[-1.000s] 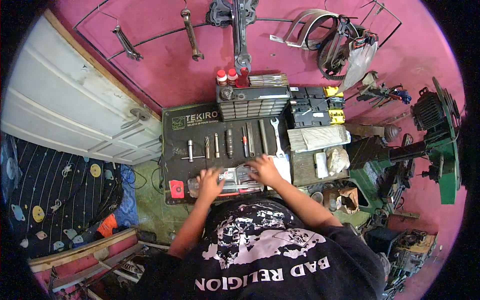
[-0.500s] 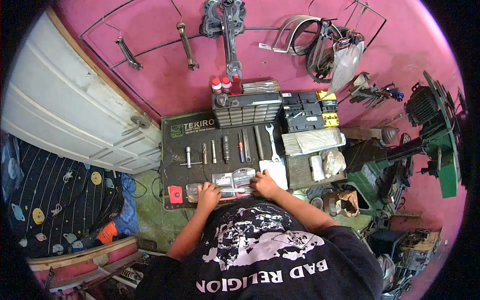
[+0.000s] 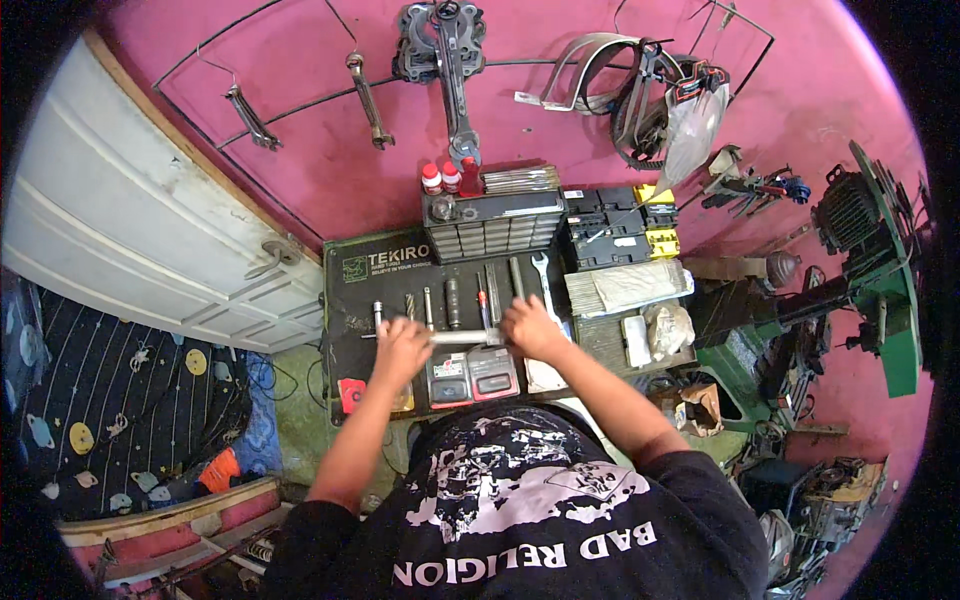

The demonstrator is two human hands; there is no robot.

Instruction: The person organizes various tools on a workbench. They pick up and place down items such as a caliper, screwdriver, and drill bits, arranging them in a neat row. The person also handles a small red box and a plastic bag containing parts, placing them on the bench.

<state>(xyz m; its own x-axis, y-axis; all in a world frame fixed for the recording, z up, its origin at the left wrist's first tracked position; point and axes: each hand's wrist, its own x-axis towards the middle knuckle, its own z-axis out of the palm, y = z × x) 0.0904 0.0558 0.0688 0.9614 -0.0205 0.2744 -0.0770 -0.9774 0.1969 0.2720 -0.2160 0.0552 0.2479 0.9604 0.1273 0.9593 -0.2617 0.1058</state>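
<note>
A long, flat silver metal tool lies level between my hands above the dark work mat. My left hand is closed round its left end. At the other end, my right hand grips it with bent fingers. The tool's exact kind is too small to make out. Just nearer me sits a clear and red plastic case. Beyond the hands stand several tools in a row: a T-shaped bar, a dark cylindrical piece, a red-handled screwdriver, a rod and an open-ended wrench.
A black drawer cabinet stands at the back, beside black and yellow boxes. Wrapped rods lie to the right. Green machinery flanks the bench. A red square piece is at the near left, a white door farther left.
Both hands have risen and moved away from me with the silver tool, off the plastic case. The case now shows more fully between my forearms.
</note>
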